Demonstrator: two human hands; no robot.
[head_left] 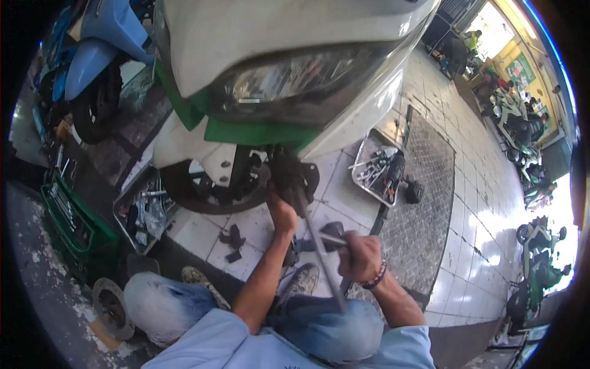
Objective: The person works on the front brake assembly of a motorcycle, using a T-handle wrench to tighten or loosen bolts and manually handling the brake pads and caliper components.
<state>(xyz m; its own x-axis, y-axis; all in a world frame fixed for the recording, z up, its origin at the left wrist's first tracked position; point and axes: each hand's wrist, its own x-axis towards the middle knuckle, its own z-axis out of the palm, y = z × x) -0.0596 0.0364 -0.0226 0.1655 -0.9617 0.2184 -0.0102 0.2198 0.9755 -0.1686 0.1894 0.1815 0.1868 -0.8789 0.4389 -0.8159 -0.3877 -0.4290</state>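
A white and green scooter (pixel 264 37) stands right in front of me, its front wheel (pixel 215 200) low under the headlight. My left hand (pixel 281 212) reaches up beside the wheel and is closed round the dark lower fork part (pixel 286 172); its fingertips are partly hidden there. From that part a long grey metal rod (pixel 319 249) slants down toward my right knee. My right hand (pixel 361 258), with a bracelet at the wrist, is closed on a hammer (pixel 332 231) with a dark head, close beside the rod. Small dark parts (pixel 232 240) lie on the white tiles below the wheel.
A metal tray (pixel 376 169) of tools sits at the right, by a textured metal plate (pixel 430 184). Another tray (pixel 144 212) and a green toolbox (pixel 77 221) stand left, near a brake disc (pixel 112 307). A blue scooter (pixel 101 55) is far left; several motorcycles (pixel 519 123) line the right.
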